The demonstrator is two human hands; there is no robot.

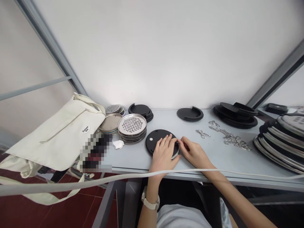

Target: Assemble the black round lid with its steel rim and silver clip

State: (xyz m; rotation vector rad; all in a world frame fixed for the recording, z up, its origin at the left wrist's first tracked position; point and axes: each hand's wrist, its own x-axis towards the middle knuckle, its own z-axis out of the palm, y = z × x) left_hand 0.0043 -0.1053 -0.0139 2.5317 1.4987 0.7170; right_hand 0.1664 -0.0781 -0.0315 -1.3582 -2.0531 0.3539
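A round black disc (155, 134) lies on the table near its front edge, with a thin metal rim showing at its lower right and a white dot at its upper left. My left hand (163, 155) rests flat on top of it, fingers stretched out and covering much of the surface. At the disc's right edge, my right hand (193, 152) has thumb and forefinger pinched together. What sits between those fingertips is too small to make out. Several bent wire clips (234, 141) lie loose to the right, with one clip (202, 133) nearer my right hand.
Perforated metal discs (132, 124) are stacked on the left, before more black round holders (140, 110). Another holder (190, 114) lies at the back; a large disc pile (273, 139) stands right. A pale bag (57, 133) leans left. A white cable (114, 180) crosses in front.
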